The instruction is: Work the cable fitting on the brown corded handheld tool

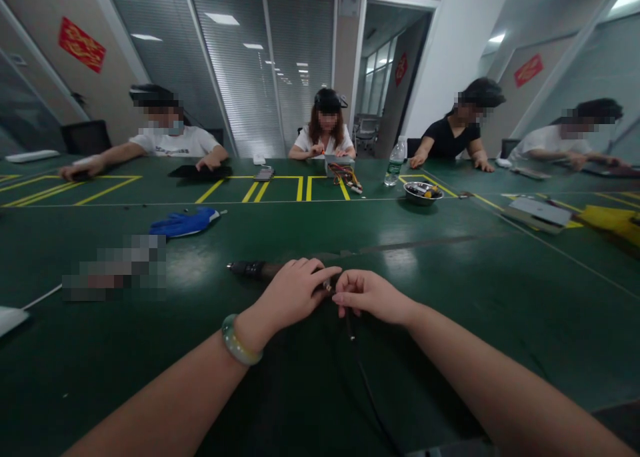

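A dark electric screwdriver (253, 269) lies on its side on the green table, its metal tip pointing left. My left hand (295, 285), with a jade-coloured bangle (239, 342) on its wrist, is closed over the screwdriver's body and hides much of it. Close by, at the tool's rear end, my right hand (367, 295) pinches the plug end of a black cable (367, 377). A small metallic part shows between the two hands; whether plug and tool are joined I cannot tell. Below the right fingers the cable runs down toward the table's near edge.
Left of the tool lie a blue glove (185, 223) and a blurred object with a white cord. Across the table sit several people, among a water bottle (395, 163), a metal bowl (423, 194) of small parts and a box with coloured wires (341, 165). Yellow tape marks the far side.
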Available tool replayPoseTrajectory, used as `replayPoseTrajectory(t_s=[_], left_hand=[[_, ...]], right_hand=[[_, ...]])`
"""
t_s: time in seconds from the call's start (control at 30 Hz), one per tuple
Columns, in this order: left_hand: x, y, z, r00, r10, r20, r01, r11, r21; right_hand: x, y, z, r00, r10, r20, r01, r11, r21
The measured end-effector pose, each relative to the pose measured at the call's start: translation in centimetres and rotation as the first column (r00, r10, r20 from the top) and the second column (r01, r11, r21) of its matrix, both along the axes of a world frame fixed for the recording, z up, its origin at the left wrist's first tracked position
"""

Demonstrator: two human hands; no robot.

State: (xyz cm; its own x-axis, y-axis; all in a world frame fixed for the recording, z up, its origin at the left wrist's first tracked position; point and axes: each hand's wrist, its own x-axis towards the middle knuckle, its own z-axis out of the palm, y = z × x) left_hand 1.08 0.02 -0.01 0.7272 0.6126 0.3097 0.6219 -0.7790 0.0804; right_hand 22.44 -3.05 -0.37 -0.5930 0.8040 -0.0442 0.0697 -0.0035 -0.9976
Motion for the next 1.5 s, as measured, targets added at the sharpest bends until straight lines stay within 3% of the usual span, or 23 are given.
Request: replayPoseTrajectory(t_s=[0.1,0.27,0.57,0.77,1.03,1.3,1.5], left_hand=[[-0.4,-0.2,0.4,1.0,0.003,-0.004,-0.003,1.0,-0.007],[-0.7,-0.8,1.0,0.999,0.029,-0.032,-0.029,1.0,-0.011],[0.7,-1.5,0.2,0.997,0.079,-0.014,-0.079,0.997,-0.021],[0.7,-1.0,-0.2,0.998,-0.003,0.069,0.006,0.999,-0.053],[0.9,-1.0,-0.4,0.994,-0.033,0.101,0.038,0.998,-0.056],[0.9,-0.9,-0.5,0.99,-0.026,0.137,0.036,0.997,-0.072],[0.8,-0.7,-0.6,0.987,-0.035,0.158,0.049,0.995,-0.082]], right_hand=[[1.4,0.3,0.1,0.979,-0.114,0.17,0.096,0.989,0.109],[1.8,0.2,0.1,0.898,-0.207,0.389,0.129,0.968,0.216],[0.6,-0.7,0.9,0.665,-0.454,0.593,0.135,0.854,0.503],[0.4,-1.1,0.8,0.63,-0.473,0.616,0.134,0.848,0.514],[-0.1,-1.4,1.0,0.504,-0.527,0.684,0.1,0.823,0.56],[-0.4,-1.4,0.7,0.549,-0.543,0.636,0.09,0.794,0.601],[-0.2,-1.4,1.1,0.563,-0.529,0.635,0.134,0.817,0.561]])
